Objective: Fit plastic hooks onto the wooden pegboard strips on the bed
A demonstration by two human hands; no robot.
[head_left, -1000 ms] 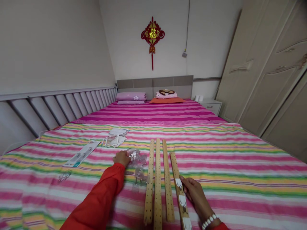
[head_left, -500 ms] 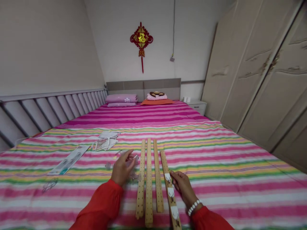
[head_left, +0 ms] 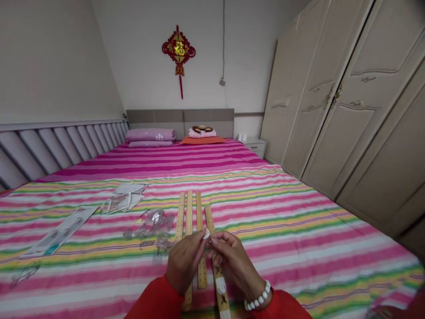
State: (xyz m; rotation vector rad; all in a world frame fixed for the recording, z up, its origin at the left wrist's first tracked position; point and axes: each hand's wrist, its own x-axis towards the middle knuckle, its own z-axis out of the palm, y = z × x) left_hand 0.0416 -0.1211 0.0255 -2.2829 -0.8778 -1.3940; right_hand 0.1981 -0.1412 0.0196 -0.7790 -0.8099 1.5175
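Note:
My left hand [head_left: 185, 260] pinches a small white hook [head_left: 206, 233] between thumb and fingertips. Against the hook's right edge, my right hand [head_left: 234, 254] has its thumb and forefinger pressed together; whether it grips the hook itself or a thin piece on it is too small to tell. Both hands are over the rightmost perforated wooden strip [head_left: 209, 218]. Lower on that strip sits another white hook [head_left: 220, 285], partly below my right hand. More wooden strips, such as the longest strip [head_left: 189, 212], lie alongside, partly covered by my left hand.
Left of the strips lies a pile of clear hooks and plastic pieces [head_left: 157, 223]. Farther left are flat packets [head_left: 126, 197], a long hook package [head_left: 63, 230] and a thin wire-like bundle [head_left: 25, 274]. Everything lies on a striped bedsheet [head_left: 282, 248]. A wardrobe [head_left: 318, 110] stands right.
My left hand has come from the clear pile to the right, now with a white hook. My right hand has left the strip's edge and met it. The view has turned right.

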